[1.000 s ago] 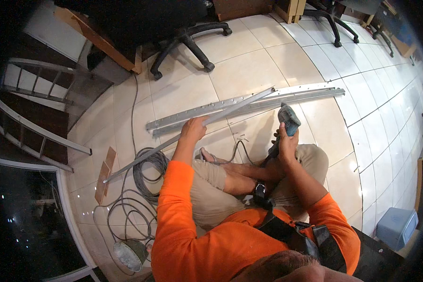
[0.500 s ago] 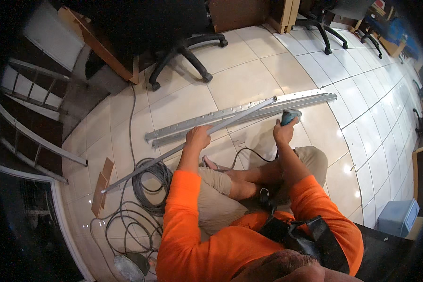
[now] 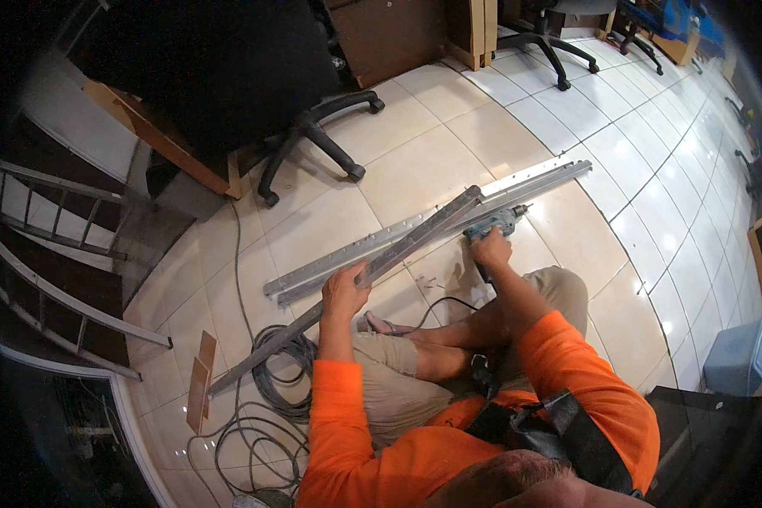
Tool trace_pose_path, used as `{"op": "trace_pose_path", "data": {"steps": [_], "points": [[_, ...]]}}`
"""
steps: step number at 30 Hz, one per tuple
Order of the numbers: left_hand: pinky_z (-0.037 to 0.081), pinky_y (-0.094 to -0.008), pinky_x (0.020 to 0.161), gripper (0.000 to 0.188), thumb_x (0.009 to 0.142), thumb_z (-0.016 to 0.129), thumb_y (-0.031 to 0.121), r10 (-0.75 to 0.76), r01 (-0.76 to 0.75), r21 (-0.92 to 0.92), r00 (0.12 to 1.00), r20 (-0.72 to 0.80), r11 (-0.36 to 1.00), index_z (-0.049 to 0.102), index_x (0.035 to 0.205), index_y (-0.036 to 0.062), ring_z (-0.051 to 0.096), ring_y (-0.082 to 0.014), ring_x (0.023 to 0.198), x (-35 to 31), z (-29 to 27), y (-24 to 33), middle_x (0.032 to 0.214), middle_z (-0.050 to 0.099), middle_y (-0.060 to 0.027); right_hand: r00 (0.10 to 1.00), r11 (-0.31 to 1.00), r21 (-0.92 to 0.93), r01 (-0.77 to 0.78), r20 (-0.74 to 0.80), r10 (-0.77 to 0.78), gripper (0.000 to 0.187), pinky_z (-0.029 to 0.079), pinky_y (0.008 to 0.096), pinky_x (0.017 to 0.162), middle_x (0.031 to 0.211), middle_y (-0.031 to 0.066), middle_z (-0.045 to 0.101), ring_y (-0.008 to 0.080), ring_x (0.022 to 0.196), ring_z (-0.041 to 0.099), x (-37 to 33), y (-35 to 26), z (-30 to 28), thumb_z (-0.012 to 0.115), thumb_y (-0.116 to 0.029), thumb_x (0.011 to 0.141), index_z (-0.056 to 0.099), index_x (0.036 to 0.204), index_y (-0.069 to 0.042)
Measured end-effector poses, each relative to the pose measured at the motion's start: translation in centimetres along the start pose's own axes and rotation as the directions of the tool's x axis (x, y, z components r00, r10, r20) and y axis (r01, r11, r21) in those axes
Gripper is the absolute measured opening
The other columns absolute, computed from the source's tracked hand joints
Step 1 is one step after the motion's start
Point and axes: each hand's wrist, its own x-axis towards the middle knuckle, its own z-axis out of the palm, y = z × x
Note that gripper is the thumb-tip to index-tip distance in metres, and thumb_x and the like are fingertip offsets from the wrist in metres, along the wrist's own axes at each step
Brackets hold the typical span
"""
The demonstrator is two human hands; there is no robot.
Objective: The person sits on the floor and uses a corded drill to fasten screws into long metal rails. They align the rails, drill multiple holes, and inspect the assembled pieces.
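Observation:
My left hand [image 3: 345, 292] is closed around a long grey metal channel [image 3: 427, 230] near its middle. The channel slants from the lower left, by the coiled cable, up to the right, its hollow side partly facing up. In my right hand [image 3: 493, 251] is a teal corded drill [image 3: 494, 222], gripped by its handle, with the chuck pointing away to the right. The drill sits beside the channel's far end; a gap shows between them. Beyond both hands, more metal channels [image 3: 334, 265] lie on the tiles. Several small screws [image 3: 430, 284] lie near my feet.
A grey cable coil [image 3: 273, 398] spreads at my left, next to a flat brown strip [image 3: 200, 385]. Farther left is a metal ladder [image 3: 80, 305]. A black office chair [image 3: 309, 135] stands ahead, and a blue bin [image 3: 737, 360] is at the right.
The channel has been rolled, so its broad side now shows. My right hand has turned the drill; its chuck now comes into view. The whole view has shifted slightly.

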Motion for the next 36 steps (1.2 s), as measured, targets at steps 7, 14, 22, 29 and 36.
{"op": "trace_pose_path", "data": {"steps": [7, 14, 22, 29, 36], "points": [[0.053, -0.0443, 0.096, 0.058, 0.077, 0.08, 0.019, 0.035, -0.032, -0.092, 0.999, 0.021, 0.995, 0.069, 0.133, 0.0255, 0.067, -0.0376, 0.11, -1.1, -0.4, 0.0, 0.116, 0.072, -0.0155, 0.868, 0.406, 0.913, 0.037, 0.172, -0.466, 0.082, 0.054, 0.0415, 0.089, 0.139, 0.0234, 0.06, 0.0316, 0.126, 0.059, 0.4, 1.4, -13.0, 0.063, -0.06, 0.097, 0.047, 0.15, 0.0], [0.054, -0.0393, 0.098, 0.06, 0.078, 0.085, 0.023, 0.011, -0.001, -0.092, 0.995, 0.104, 0.996, 0.068, 0.135, 0.0214, 0.069, -0.0315, 0.114, -1.1, -0.1, 0.7, 0.128, 0.071, -0.0138, 0.833, 0.415, 0.896, 0.154, 0.109, -0.543, 0.074, 0.056, 0.0347, 0.087, 0.132, 0.0195, 0.065, 0.0244, 0.113, 0.065, -2.1, 0.8, -12.7, 0.081, -0.027, 0.091, 0.047, 0.149, 0.003], [0.055, -0.0368, 0.081, 0.059, 0.075, 0.086, 0.017, 0.008, 0.006, -0.162, 0.996, 0.084, 0.987, 0.071, 0.132, 0.0214, 0.072, -0.0296, 0.086, -1.4, 0.0, 1.5, 0.112, 0.074, -0.0132, 0.903, 0.216, 0.955, 0.203, -0.098, -0.418, 0.061, 0.06, 0.031, 0.079, 0.118, 0.0149, 0.07, 0.0203, 0.104, 0.07, -3.7, -0.5, -8.4, 0.069, -0.026, 0.101, 0.047, 0.148, 0.006], [0.055, -0.0354, 0.078, 0.058, 0.077, 0.085, 0.019, 0.059, -0.036, -0.221, 0.994, 0.096, 0.975, 0.07, 0.133, 0.019, 0.071, -0.0282, 0.083, -1.7, 0.4, 1.0, 0.114, 0.074, -0.0157, 0.919, 0.023, 0.976, 0.216, -0.195, -0.342, 0.053, 0.059, 0.0318, 0.083, 0.111, 0.0086, 0.07, 0.0182, 0.103, 0.068, -4.7, -1.3, -6.5, 0.059, -0.032, 0.107, 0.05, 0.147, 0.001], [0.058, -0.0351, 0.08, 0.054, 0.083, 0.081, 0.019, 0.026, 0.069, -0.348, 0.965, 0.26, 0.935, 0.067, 0.135, 0.0101, 0.075, -0.0248, 0.094, -2.6, 0.3, 4.0, 0.117, 0.074, -0.0177, 0.972, -0.178, 0.969, 0.172, -0.196, -0.126, 0.057, 0.057, 0.0327, 0.085, 0.106, 0.0087, 0.07, 0.0185, 0.092, 0.067, -5.6, -3.0, -4.7, 0.05, -0.054, 0.105, 0.063, 0.121, 0.0]]}}
